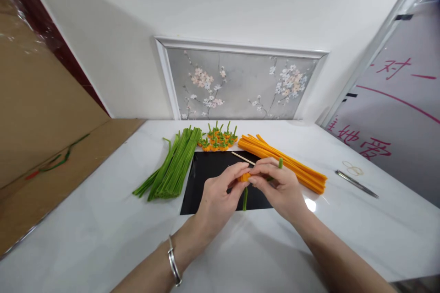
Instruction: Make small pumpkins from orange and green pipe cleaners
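Pinching the small orange piece (244,177) from its left, your left hand (216,194) has thumb and fingers closed on it; your right hand (283,187) grips its right edge with the fingertips. The piece sits between them, above the black mat (201,187) on the counter (113,219). Take it as the centre of your clock.

A green strand (245,199) hangs at 6 o'clock, and a green tip (281,163) pokes up past your right hand at 2; you can't tell from here whether they are one length. Pulling on either could drag the orange piece out of shape, and since both grips cover so little of it, a slack pinch might let it unroll or drop. Your fingers also hide most of it, so a crooked fold could go unnoticed.

The wooden stick (240,157) lies near 12 o'clock, where a knuckle might roll it. At 2 to 3, the orange bundle (282,160) is close behind your right hand, and a backward sweep could scatter it. Reaching towards 11 risks toppling the little orange-and-green pieces (215,146), crowded beside the green bundle (177,165) at 10.
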A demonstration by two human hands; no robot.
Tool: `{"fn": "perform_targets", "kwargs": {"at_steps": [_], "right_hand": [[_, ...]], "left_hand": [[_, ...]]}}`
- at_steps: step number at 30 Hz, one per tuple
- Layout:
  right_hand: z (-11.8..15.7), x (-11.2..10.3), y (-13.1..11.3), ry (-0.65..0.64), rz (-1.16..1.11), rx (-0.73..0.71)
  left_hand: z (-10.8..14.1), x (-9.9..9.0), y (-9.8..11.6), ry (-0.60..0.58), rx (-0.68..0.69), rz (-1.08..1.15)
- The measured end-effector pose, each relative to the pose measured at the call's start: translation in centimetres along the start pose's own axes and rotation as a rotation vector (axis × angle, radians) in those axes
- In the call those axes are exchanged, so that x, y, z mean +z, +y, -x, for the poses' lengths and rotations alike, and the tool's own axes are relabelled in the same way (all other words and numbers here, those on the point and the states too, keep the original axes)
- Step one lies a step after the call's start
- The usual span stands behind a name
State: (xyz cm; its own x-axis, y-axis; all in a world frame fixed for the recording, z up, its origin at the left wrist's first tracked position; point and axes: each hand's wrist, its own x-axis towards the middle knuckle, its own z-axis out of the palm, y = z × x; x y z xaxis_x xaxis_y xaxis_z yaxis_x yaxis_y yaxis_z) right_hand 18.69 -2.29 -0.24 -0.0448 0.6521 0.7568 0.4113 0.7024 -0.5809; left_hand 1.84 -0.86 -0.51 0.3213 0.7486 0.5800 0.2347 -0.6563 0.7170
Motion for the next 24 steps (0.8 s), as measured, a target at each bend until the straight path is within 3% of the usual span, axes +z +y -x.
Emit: {"fn": "perform_targets", "kwargs": {"at_steps": [5, 9, 18, 21, 24], "right_hand": [[-0.1, 0.1, -0.5, 0.042, 0.095, -0.123], [-0.2, 0.0, -0.4, 0.049, 0.087, -0.118], [0.0, -0.8, 0.3, 0.067, -0.279, 0.207], [0.1, -1.0, 0.6, 0.05, -0.41, 0.325], [0.1, -1.1, 1.0, 0.047, -0.462, 0.356]], "left_hand": [[0.1, -0.1, 0.2, 0.024, 0.032, -0.056], [0.1, 0.0, 0.4, 0.023, 0.018, -0.003], [-0.9, -0.1, 0.9, 0.045, -0.297, 0.462], [-1.2, -0.3, 0.9, 0.0, -0.312, 0.501], [-1.2, -0.3, 0.7, -0.022, -0.263, 0.451]]}}
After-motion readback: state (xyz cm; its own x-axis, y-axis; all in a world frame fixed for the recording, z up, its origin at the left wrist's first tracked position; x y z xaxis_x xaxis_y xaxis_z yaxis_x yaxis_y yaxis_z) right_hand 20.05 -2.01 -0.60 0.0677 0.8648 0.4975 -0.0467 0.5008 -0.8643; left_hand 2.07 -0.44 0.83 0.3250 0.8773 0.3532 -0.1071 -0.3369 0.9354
